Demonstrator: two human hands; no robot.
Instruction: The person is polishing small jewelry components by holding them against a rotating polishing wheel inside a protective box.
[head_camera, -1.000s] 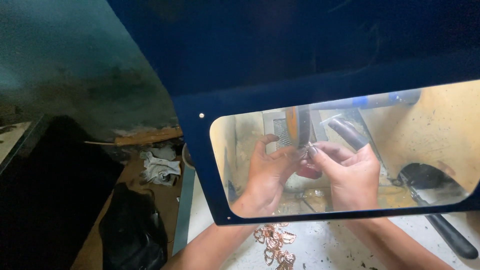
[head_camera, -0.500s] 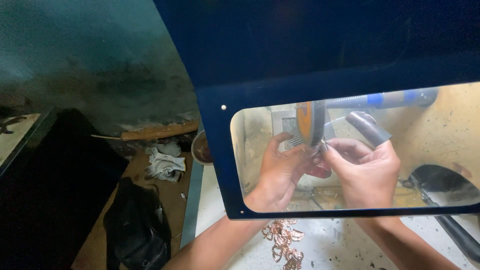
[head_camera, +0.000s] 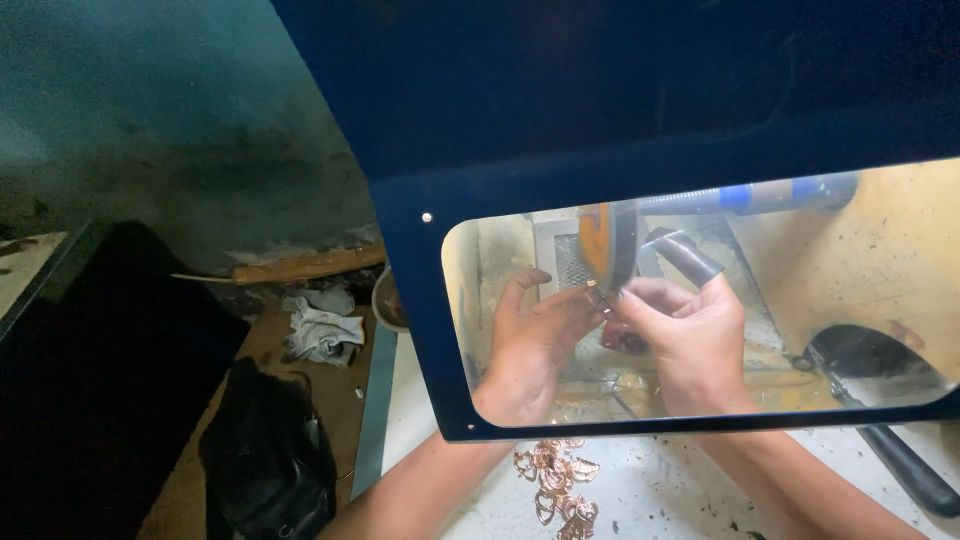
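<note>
Tiny piece (head_camera: 596, 296) pinched between fingertips too small to identify; black hose (head_camera: 905, 465) cut off by right edge.

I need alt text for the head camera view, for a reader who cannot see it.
Behind a clear shield in a dark blue frame, the left hand and right hand press a small metal piece to an orange polishing wheel. Copper-coloured pieces lie on the white bench below the shield.
</note>
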